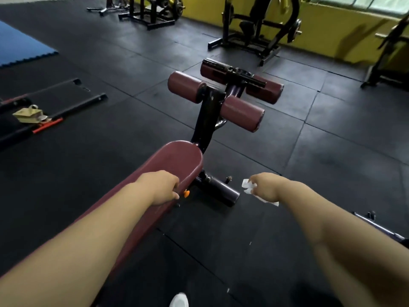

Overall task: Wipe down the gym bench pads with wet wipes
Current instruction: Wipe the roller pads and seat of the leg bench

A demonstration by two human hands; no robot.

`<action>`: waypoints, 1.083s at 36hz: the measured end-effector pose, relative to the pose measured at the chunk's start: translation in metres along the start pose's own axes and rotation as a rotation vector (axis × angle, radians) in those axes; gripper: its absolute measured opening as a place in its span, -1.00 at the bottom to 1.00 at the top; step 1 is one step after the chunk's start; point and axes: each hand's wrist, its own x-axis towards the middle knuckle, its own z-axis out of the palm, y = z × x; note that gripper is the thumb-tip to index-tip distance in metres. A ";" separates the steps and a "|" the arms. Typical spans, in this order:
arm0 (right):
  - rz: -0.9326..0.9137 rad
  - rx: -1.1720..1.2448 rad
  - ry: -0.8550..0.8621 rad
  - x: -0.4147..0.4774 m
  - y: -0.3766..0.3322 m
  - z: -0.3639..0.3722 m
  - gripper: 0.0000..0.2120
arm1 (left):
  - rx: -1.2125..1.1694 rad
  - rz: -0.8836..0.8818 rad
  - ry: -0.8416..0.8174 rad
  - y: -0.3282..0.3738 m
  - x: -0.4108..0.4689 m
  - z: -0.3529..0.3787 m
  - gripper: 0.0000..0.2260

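A maroon bench pad (pixel 177 158) runs from the lower left up to the middle of the head view. My left hand (pixel 159 187) grips its right edge, fingers curled over the side. My right hand (pixel 265 187) hovers off the bench to the right, above the floor, and holds a crumpled white wet wipe (pixel 249 186). Beyond the pad's far end stand maroon roller pads (pixel 242 113) on a black post, one at the left (pixel 186 86) and a further pair (pixel 263 86) behind.
Black rubber floor tiles surround the bench. Black bars and a tan object (pixel 29 115) lie at the left, by a blue mat (pixel 20 47). Weight machines (pixel 259 25) line the yellow far wall. A bar (pixel 380 227) lies at the right. A white shoe (pixel 179 300) shows at the bottom.
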 end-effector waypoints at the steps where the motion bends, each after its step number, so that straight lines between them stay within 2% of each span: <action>1: -0.005 0.018 0.016 0.010 0.003 -0.008 -0.66 | 0.014 0.005 0.005 -0.001 0.013 -0.010 -0.67; 3: -0.022 0.054 0.022 0.024 0.008 -0.025 -0.72 | 0.036 0.016 0.011 -0.001 0.039 -0.028 -0.66; 5: -0.031 0.069 0.018 0.038 0.015 -0.038 -0.92 | 0.032 0.026 0.008 0.002 0.063 -0.042 -0.66; 6: -0.029 0.071 0.018 0.046 0.020 -0.045 -0.85 | 0.025 0.030 0.004 0.004 0.076 -0.048 -0.66; 8: -0.024 0.070 0.017 0.065 0.033 -0.058 -0.86 | 0.027 0.042 -0.003 0.012 0.103 -0.060 -0.67; 13: -0.008 0.052 0.036 0.119 0.080 -0.089 -0.69 | 0.027 0.071 0.014 0.038 0.171 -0.083 -0.67; 22: -0.039 -0.001 0.009 0.206 0.157 -0.152 -0.66 | -0.099 0.021 -0.027 0.083 0.281 -0.116 -0.66; 25: -0.060 0.012 0.062 0.233 0.175 -0.171 -0.68 | -0.151 0.004 -0.008 0.093 0.309 -0.125 -0.69; 28: -0.105 0.035 0.142 0.260 0.183 -0.188 -0.72 | -0.218 -0.027 0.014 0.099 0.334 -0.133 -0.70; 34: -0.174 0.196 0.257 0.330 0.186 -0.207 -0.66 | -0.378 -0.091 0.106 0.094 0.394 -0.143 -0.66; 39: -0.215 0.214 0.305 0.380 0.178 -0.226 -0.57 | -0.577 -0.123 0.213 0.084 0.448 -0.149 -0.50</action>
